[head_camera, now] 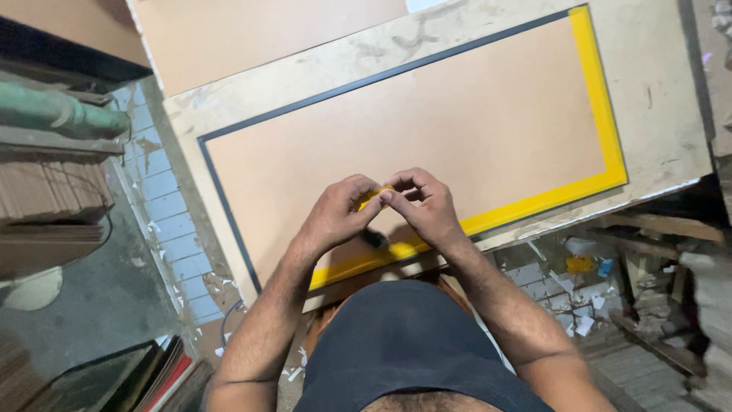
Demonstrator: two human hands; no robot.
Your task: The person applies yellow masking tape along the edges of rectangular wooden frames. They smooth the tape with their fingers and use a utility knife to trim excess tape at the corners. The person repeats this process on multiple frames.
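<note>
The fingertips of both hands meet over the near edge of the board, pinched together on a small piece of yellow tape that shows only as a sliver between them. The left hand curls in with thumb and forefinger closed on the tape; the right hand mirrors it, its fingers bent and pressed to the same spot.

The tape matches the yellow strip that runs down the board's right side and along its near edge, bright and flat against the tan surface. A black strip borders the far and left sides. Just under the hands a small dark object lies on the yellow strip; what it is cannot be made out. How much loose tape the fingers hold is hidden by the knuckles.

Both forearms rise from the bottom of the view and converge, wrists bent inward, elbows apart. The board rests on a pale, scuffed worktable, with paper scraps on the tiled floor below.
</note>
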